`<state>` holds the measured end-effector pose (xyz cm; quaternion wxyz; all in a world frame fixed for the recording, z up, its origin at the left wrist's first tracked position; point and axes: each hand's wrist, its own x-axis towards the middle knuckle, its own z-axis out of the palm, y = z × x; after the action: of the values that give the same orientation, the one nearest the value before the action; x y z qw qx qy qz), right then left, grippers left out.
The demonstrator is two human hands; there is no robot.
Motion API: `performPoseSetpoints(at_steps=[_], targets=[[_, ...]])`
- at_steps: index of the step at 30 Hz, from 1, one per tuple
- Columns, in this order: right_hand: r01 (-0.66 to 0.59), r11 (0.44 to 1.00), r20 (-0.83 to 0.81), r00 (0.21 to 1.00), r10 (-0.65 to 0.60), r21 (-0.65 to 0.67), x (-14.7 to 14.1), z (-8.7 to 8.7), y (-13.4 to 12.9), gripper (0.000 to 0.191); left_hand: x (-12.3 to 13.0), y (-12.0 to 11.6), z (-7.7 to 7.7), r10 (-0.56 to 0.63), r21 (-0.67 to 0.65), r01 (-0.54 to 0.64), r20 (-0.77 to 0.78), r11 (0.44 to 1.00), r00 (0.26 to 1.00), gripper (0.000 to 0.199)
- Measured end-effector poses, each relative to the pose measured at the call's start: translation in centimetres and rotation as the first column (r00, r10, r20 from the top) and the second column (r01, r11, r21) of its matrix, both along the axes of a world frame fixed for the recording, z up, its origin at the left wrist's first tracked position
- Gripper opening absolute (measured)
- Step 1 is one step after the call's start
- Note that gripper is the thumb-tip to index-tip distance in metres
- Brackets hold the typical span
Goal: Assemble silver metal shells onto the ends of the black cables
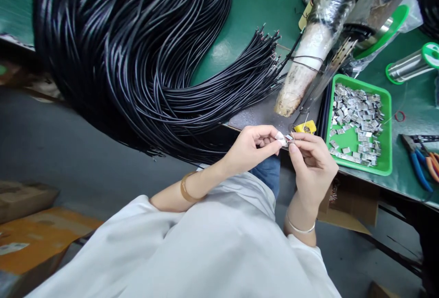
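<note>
Left hand (pixel 244 150) and right hand (pixel 313 163): thumbs and fingers are closed on one small part (pixel 289 138), silvery-white with thin wires, at the near edge of the surface (pixel 260 9); probably a connector, its detail mostly covered by fingertips. Yellow block (pixel 310 126): just beyond. Green tray (pixel 387 138), right: holds loose silvery metal pieces (pixel 360 105). Black cables (pixel 137 60): large looped bundle, left, cut off at top.

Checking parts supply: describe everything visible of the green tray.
The green tray is shallow, plastic-looking, roughly rectangular with rounded corners and a raised rim. It sits upright on the green bench near its edge, holding many loose silvery metal pieces, its floor partly showing. The right hand is near one corner.
</note>
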<state>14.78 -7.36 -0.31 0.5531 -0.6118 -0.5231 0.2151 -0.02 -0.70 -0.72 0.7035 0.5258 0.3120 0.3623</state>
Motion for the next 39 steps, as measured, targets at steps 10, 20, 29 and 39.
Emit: performPoseSetpoints(at_steps=[10, 20, 29, 39], targets=[[-0.028, 0.998, -0.092, 0.996, 0.024, -0.049, 0.4, -0.3, 0.0, 0.007, 0.0, -0.4, -0.5, 0.141, 0.342, -0.100, -0.099, 0.934, 0.985, 0.013], [-0.090, 0.986, 0.295, 0.947, 0.128, -0.142, 1.9, 0.3, -0.3, 0.009, -0.3, -0.2, -1.6, 0.248, 0.797, 0.217, -0.414, 0.564, 0.876, 0.033], [-0.069, 0.997, -0.058, 0.996, 0.067, -0.035, 0.7, 0.0, -0.5, 0.003, -0.2, -1.3, 0.1, -0.103, 0.090, 0.108, -0.056, 0.990, 0.993, 0.020], [0.021, 0.999, -0.024, 1.000, -0.020, 0.027, 0.1, -0.2, -0.4, 0.012, 0.1, -0.3, 0.4, -0.049, -0.310, 0.107, 0.190, 0.945, 0.980, 0.034]])
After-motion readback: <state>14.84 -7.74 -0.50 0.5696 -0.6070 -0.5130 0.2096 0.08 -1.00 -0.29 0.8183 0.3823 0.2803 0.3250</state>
